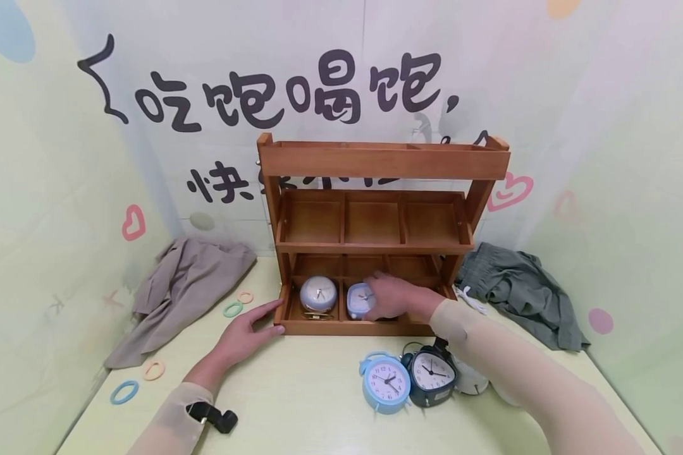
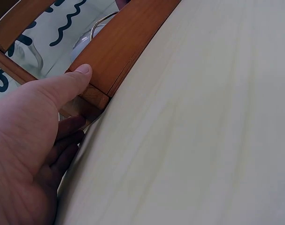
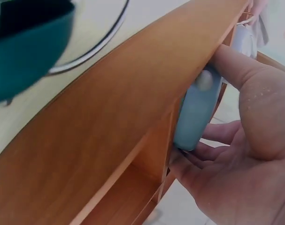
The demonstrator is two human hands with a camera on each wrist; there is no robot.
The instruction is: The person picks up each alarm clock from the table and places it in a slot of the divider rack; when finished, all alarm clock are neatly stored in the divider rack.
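Note:
A wooden three-tier rack [image 1: 384, 163] stands at the back of the table. My right hand [image 1: 391, 296] holds a small blue square alarm clock [image 1: 360, 300] in the bottom tier's middle compartment, thumb on one side and fingers round the other. In the right wrist view, the side of the blue clock [image 3: 197, 110] shows between thumb and fingers, behind the front board. My left hand [image 1: 249, 338] grips the rack's lower left front corner, its thumb on the front board [image 2: 128, 44] and the fingers round the end. A round, pale lilac alarm clock [image 1: 318, 294] sits in the bottom left compartment.
On the table before the rack stand a light-blue twin-bell clock [image 1: 387, 382], a dark triangular clock [image 1: 431, 376] and a white clock [image 1: 471, 379] partly behind my right sleeve. Brown cloth [image 1: 182, 291] and grey-green cloth [image 1: 523, 297] flank the rack. Several coloured rings, including a blue ring [image 1: 124, 399], lie at left.

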